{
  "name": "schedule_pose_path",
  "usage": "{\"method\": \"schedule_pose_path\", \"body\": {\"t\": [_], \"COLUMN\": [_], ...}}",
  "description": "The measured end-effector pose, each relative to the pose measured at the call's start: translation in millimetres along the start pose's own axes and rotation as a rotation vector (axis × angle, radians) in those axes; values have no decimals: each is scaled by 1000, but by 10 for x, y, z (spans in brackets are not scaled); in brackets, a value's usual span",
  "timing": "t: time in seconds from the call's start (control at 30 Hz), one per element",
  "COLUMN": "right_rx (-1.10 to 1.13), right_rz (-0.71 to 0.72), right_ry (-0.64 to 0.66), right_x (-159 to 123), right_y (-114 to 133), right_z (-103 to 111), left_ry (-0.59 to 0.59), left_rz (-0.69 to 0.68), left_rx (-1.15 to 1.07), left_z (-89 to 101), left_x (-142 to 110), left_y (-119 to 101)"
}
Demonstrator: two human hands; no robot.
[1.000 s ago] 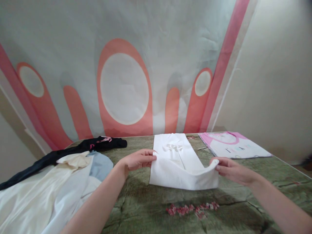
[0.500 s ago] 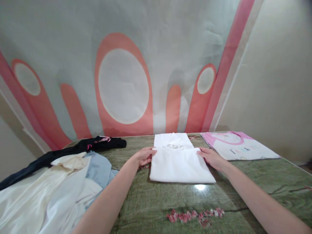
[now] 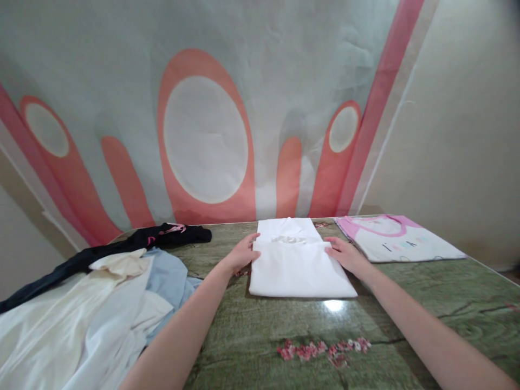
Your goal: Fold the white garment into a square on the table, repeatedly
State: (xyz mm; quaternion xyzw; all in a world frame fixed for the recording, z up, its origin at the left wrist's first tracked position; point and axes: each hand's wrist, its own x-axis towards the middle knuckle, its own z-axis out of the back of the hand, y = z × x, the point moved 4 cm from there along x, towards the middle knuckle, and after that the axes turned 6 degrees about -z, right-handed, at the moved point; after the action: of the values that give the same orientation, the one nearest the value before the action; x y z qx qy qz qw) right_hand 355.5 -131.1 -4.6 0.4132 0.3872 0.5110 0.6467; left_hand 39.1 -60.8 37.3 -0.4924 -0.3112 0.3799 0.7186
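Observation:
A white shirt lies folded into a narrow bundle on the table, its near part doubled back toward a gathered white detail near the top. At the left side of the fold is my left hand, thumb on the cloth and index finger stretched along the edge. My right hand has the opposite side between thumb and fingers, with its index finger reaching past the fold. The other fingertips of both hands are partly hidden beside or beneath the cloth.
A pink-and-white printed T-shirt lies flat at the right. Loose cream, white and pale blue clothes are heaped at the left, with a black garment behind them. The wood-patterned table meets a printed wall hanging.
The doubled-back part of the white shirt lies slightly flatter. Both index fingers have stretched forward past its edge, apart from the thumbs. The view has tilted slightly.

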Motion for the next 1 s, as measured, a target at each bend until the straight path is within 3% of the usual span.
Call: {"method": "schedule_pose_path", "body": {"t": [0.13,0.23,0.3,0.37,0.53,0.77,0.87,1.0], "right_rx": [-165,-280,-320,-350,-518,-697,-766,-826], "right_rz": [98,197,261,342,476,503,515,521], "right_ry": [-203,-282,-277,-233,-66,17,40,66], "right_x": [-5,-20,-15,13,244,669,643,403], "right_y": [-19,-4,10,32,63,194,272,326], "right_z": [80,166,217,237,109,3,70,130], "left_ry": [-44,155,301,374,359,417,468,584], "left_rz": [-187,-312,-361,-422,-397,-385,-433,-540], "left_rx": [355,662,770,871,1024,1082,1088,1101], "left_z": [-11,-305,-583,-845,-1157,-1141,-1017,-688], "left_x": [-24,-168,-318,-468,-627,-600,-600,-567], "left_y": [-178,-404,-540,-642,-593,-404,-391,-347]}}
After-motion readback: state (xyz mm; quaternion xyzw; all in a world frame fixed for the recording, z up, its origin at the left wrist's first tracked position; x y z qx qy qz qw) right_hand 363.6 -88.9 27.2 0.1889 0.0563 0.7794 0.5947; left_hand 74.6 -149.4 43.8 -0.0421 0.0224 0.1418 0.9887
